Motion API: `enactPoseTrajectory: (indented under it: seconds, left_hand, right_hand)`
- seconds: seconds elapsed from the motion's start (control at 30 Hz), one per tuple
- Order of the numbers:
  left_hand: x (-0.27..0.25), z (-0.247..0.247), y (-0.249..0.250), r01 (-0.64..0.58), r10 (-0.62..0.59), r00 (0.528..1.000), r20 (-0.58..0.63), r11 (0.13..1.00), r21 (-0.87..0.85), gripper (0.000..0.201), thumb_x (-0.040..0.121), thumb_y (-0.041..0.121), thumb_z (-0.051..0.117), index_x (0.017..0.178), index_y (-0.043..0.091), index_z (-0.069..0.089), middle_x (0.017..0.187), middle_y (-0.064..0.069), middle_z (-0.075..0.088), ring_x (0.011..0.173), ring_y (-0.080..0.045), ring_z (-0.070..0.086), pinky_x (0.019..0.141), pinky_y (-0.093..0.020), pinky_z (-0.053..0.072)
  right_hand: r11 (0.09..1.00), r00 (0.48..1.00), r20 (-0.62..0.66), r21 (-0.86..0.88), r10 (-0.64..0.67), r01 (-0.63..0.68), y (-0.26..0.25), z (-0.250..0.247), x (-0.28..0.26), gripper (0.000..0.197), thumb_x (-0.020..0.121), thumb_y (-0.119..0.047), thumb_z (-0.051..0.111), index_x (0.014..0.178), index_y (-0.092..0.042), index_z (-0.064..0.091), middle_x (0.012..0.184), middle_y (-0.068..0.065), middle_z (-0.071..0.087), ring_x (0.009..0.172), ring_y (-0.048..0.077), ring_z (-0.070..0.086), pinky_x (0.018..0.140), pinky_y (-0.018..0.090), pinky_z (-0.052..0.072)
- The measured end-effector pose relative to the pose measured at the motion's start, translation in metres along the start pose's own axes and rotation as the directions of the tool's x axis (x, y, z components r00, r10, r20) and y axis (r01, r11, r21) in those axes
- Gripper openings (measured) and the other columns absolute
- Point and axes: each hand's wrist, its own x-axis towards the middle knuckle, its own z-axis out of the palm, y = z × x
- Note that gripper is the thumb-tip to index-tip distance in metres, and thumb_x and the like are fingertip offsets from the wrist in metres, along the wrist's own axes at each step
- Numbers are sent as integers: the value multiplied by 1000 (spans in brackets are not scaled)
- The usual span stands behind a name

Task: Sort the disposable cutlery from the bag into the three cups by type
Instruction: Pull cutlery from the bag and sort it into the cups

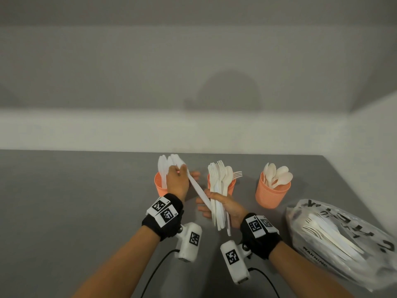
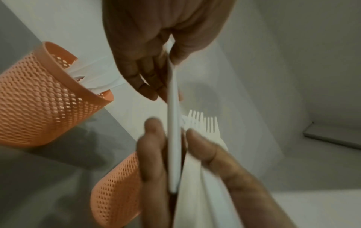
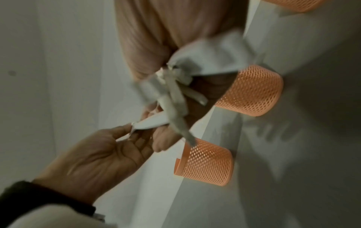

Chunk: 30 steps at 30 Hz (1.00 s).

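Observation:
My left hand [image 1: 181, 172] pinches the top of a white plastic knife [image 1: 198, 190] in front of the left orange mesh cup [image 1: 159, 188], which holds knives. The knife slants down to my right hand [image 1: 216, 203], its lower end between that hand's fingers [image 2: 152, 154]. My right hand grips a bundle of mixed white cutlery [image 1: 219, 211] in front of the middle cup [image 1: 232, 188], which holds forks. The right cup [image 1: 271, 195] holds spoons. In the left wrist view the knife [image 2: 173, 123] runs from my left thumb down to the bundle; fork tines [image 2: 203, 121] show behind it.
A clear plastic bag [image 1: 343, 239] with black print lies at the right of the grey table [image 1: 75, 201] and holds more white cutlery. A white wall runs right behind the cups. Cables trail from both wrist cameras toward the near edge.

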Motion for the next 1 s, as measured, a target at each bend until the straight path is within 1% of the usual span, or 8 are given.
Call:
enactPoseTrajectory:
  seconds: [0.13,0.2,0.33,0.47,0.57,0.7,0.83,1.0]
  left_hand:
    - [12,-7,9,-36,16,994,-110,982,-186,14,100,20,32,90,14,41,55,-3,42,40,-12,44,41,-21,40]
    - [13,-9,11,-24,15,997,-74,993,-117,14,97,22,44,86,13,43,49,2,33,32,-6,30,35,-16,27]
    - [-1,-6,7,-72,49,992,116,976,205,15,86,24,62,77,16,54,52,6,43,43,-6,38,42,-18,30]
    - [-10,2,-4,-74,36,973,227,984,161,11,84,15,66,81,8,58,57,2,55,41,0,52,41,-11,40]
    - [-9,5,-13,-95,45,972,231,973,211,7,86,11,63,80,6,61,70,-3,63,61,-8,60,52,-11,47]
    - [-3,6,-16,-148,99,980,171,943,299,9,85,7,58,77,10,59,73,-5,63,69,-15,59,68,-25,47]
    - [-4,8,-16,-173,164,985,56,948,266,5,86,7,56,82,10,55,70,1,53,65,-6,50,68,-21,42]
    - [-11,13,-15,-96,67,978,198,985,141,16,87,19,62,79,6,65,63,-3,63,52,-4,59,50,-17,47]
  right_hand:
    - [996,996,-86,-88,-8,0,4,-6,2,12,89,-18,60,100,-15,58,72,7,67,49,12,61,46,22,50]
    - [991,994,-107,-133,-25,11,5,-8,3,11,88,-18,61,99,-18,58,67,4,61,43,7,52,42,19,44]
    - [988,993,-105,-147,-59,43,5,-7,5,13,89,-20,61,101,-22,61,68,4,60,43,6,49,41,17,42]
    - [986,994,-88,-159,-70,55,2,-2,8,13,91,-25,57,102,-18,59,63,3,57,44,8,48,43,19,42]
    - [996,998,-62,-80,-32,27,-1,2,9,6,92,-22,56,93,-15,55,58,1,51,45,9,49,45,20,45]
    - [1000,999,-48,-18,8,-9,-1,-1,12,9,91,-22,57,97,-17,54,61,1,48,45,10,50,45,21,47]
    - [993,986,-151,-105,-75,60,1,-2,15,15,91,-20,58,102,-11,52,62,0,46,37,5,42,38,17,37]
    - [967,971,-179,-225,-159,117,3,-3,19,34,89,-21,61,117,-9,47,62,0,52,39,6,45,40,19,40]
